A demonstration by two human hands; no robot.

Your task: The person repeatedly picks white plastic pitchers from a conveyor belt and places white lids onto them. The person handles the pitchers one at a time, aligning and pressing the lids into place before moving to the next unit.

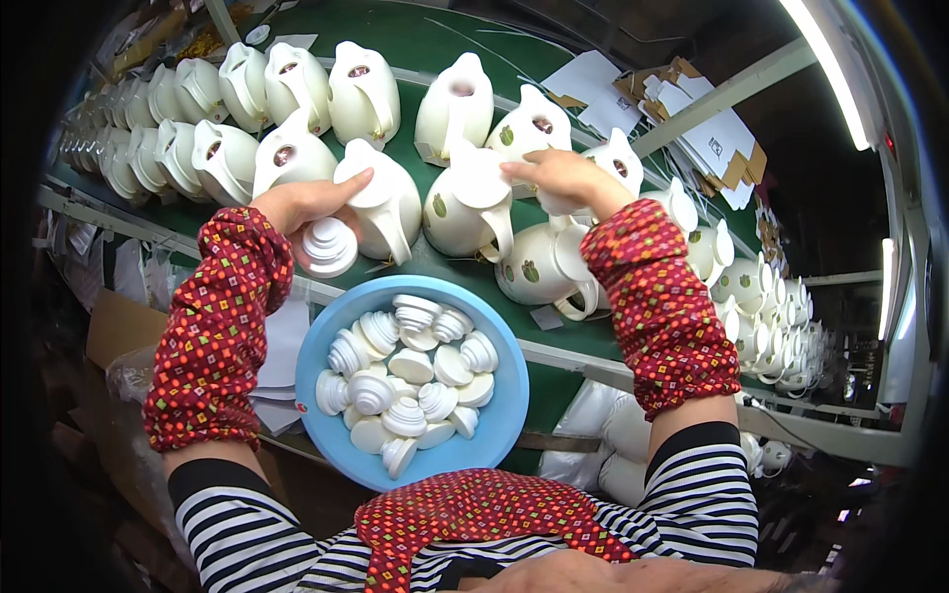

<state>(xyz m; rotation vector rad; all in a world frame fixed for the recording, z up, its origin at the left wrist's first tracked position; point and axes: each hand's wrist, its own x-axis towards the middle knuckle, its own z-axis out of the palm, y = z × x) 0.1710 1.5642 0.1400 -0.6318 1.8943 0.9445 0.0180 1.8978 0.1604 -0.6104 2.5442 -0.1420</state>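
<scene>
White ridged stopper [328,246] held in the left hand [306,203] above a blue basin [504,395] of matching stoppers.

Fingers closed around it, beside a cream jug [381,198] on the green belt [415,44]. The right hand [559,176] pinches another jug's [470,203] lid (grip partly hidden). Fitting appears underway; next, seating the stopper squarely in an open neck. Crowded jugs leave little room.
</scene>
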